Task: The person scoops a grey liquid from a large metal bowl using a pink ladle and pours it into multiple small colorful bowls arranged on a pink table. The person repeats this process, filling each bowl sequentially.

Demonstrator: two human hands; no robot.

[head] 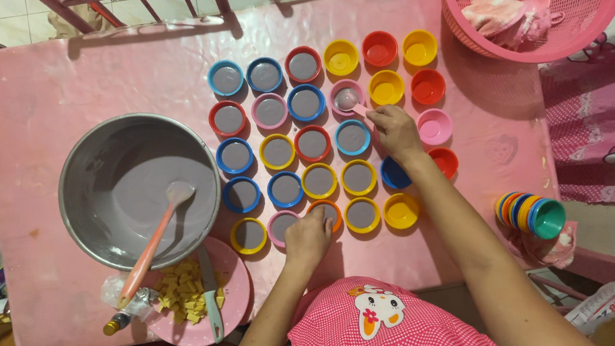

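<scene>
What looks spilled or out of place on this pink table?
Nothing looks spilled. One oddity: the stack of spare cups lies tipped on its side at the table's right edge, away from the neat grid of small cups.

table [92, 80]: pink
cups [385, 87]: red, blue, yellow, pink
batter [131, 188]: grey-purple
basket [591, 29]: pink mesh
shirt [410, 327]: pink-white check

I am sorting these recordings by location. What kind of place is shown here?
Probably a home kitchen or small home food workspace. A pink table holds rows of small coloured cups, a metal bowl of grey batter, and a pink basket.
</scene>
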